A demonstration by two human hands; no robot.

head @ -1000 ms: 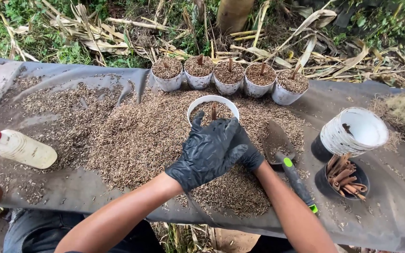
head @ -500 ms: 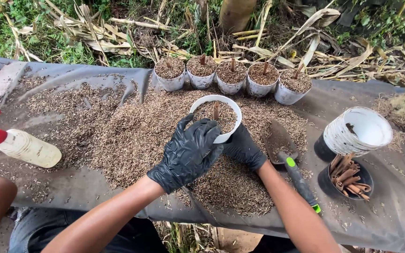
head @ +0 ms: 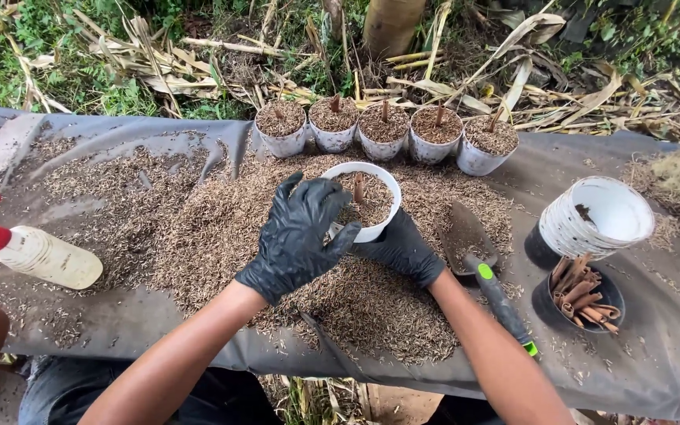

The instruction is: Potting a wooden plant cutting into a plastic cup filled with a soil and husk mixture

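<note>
- Head view: a white pot (head: 365, 206) sits tilted toward the person on a heap of brown husk mix (head: 222, 228), near the middle of a grey sheet (head: 655, 354).
- The left hand (head: 301, 236), in a black glove, rests over the pot's near-left rim with fingers spread and curled loosely; it grips nothing firmly that I can see.
- The right hand (head: 399, 248), also gloved, cups the pot from below and the near-right side, closed around its wall.
- A brown stick (head: 359, 189) stands upright in the pot's fill, just to the far right of the left fingertips; the left hand is the nearer one.
- Five filled pots (head: 383, 134) line the far edge; a trowel (head: 482, 264) lies right of the hands.
</note>
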